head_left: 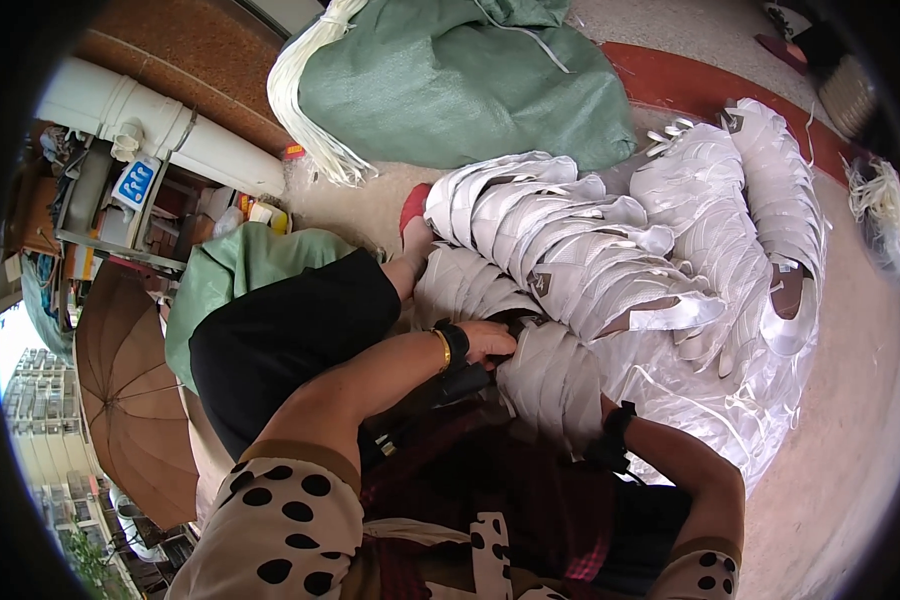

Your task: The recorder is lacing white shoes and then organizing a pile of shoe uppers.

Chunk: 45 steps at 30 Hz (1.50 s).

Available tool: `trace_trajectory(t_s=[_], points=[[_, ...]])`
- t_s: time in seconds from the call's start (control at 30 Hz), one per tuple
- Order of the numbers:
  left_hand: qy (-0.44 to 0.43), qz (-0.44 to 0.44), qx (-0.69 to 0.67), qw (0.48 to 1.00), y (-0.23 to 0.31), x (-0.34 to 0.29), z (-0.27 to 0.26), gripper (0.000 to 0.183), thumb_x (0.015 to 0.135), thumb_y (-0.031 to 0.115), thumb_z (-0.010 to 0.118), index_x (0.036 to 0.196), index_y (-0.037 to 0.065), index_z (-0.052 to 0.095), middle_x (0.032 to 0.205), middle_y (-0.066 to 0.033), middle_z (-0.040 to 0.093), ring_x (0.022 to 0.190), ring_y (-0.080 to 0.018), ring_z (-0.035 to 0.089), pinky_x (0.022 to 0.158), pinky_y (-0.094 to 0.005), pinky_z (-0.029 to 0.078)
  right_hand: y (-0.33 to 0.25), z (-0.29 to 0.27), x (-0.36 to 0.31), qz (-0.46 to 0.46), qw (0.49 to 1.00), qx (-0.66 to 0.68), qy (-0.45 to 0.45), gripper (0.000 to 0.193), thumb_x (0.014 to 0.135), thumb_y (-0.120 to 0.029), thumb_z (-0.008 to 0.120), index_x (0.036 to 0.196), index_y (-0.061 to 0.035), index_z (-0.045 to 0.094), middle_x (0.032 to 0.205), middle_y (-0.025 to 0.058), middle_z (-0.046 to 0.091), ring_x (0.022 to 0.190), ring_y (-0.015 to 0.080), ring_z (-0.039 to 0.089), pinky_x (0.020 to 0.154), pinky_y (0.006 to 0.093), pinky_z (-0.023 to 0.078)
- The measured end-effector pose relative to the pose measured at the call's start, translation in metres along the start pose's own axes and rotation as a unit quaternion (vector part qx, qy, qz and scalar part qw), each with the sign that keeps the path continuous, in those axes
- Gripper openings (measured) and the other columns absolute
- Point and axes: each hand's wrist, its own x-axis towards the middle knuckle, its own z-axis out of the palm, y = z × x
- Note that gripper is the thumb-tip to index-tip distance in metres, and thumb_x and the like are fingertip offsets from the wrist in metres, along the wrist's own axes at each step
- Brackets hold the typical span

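Observation:
A short nested stack of white shoe uppers [548, 385] lies across my lap. My left hand [490, 341] is closed on the far left end of this stack, its fingers curled at a dark opening. At the right side of the same stack is my right hand [608, 404]; the uppers hide nearly all its fingers. Just beyond lie longer nested rows of white shoe uppers [540, 215], some showing brown insides. One more row [470, 285] sits partly under them, close to my left hand.
Clear plastic sheeting [700, 410] spreads under the rows. A large green woven sack [460, 85] with a bundle of white cords [315, 85] stands at the back. To the left are a white pipe [170, 125], a cluttered shelf [100, 200] and an open brown umbrella [130, 400].

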Motion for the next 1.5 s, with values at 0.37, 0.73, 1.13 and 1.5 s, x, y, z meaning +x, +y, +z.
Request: trace_trajectory(t_s=[0.37,0.73,1.13,1.5], points=[[0.001,-0.188,-0.306,0.933,-0.021,0.004,0.047,0.033,0.063,0.006,0.078,0.094,0.005,0.068,0.090,-0.0149,0.067,0.081,-0.0348,0.067,0.066,-0.0442,0.052,0.006,0.000,-0.004,0.028,1.000,0.003,-0.013,0.034,0.077,-0.017,0.071,0.107,-0.0001,0.069,0.105,0.0193,0.070,0.092,0.0356,0.067,0.086,0.0376,0.053],[0.210,-0.589,-0.272,0.731,0.096,0.054,-0.027,0.019,0.074,0.000,0.060,0.090,-0.010,0.066,0.078,-0.0216,0.066,0.077,-0.0337,0.068,0.066,-0.0416,0.054,0.020,-0.016,0.008,0.058,0.998,-0.014,-0.004,0.035,0.077,-0.019,0.072,0.106,0.0000,0.070,0.103,0.0187,0.071,0.091,0.0346,0.067,0.085,0.0369,0.054],[0.232,-0.471,-0.284,0.802,0.122,0.009,-0.239,0.021,0.084,0.025,0.079,0.094,0.008,0.072,0.087,-0.0027,0.069,0.074,-0.0109,0.062,0.065,-0.0264,0.051,-0.072,-0.232,-0.013,0.219,0.968,0.054,0.111,0.029,0.084,-0.027,0.074,0.086,0.0022,0.075,0.091,0.0157,0.075,0.081,0.0249,0.071,0.076,0.0362,0.054],[0.215,-0.323,-0.375,0.842,0.122,0.047,-0.292,0.037,0.082,0.037,0.079,0.101,0.006,0.072,0.090,-0.0045,0.071,0.081,-0.0153,0.066,0.073,-0.0325,0.053,-0.188,-0.244,0.090,0.024,0.692,0.626,0.358,0.030,0.104,-0.030,0.053,0.095,-0.0034,0.064,0.063,-0.0020,0.048,0.060,0.0121,0.050,0.058,0.0265,0.041]])
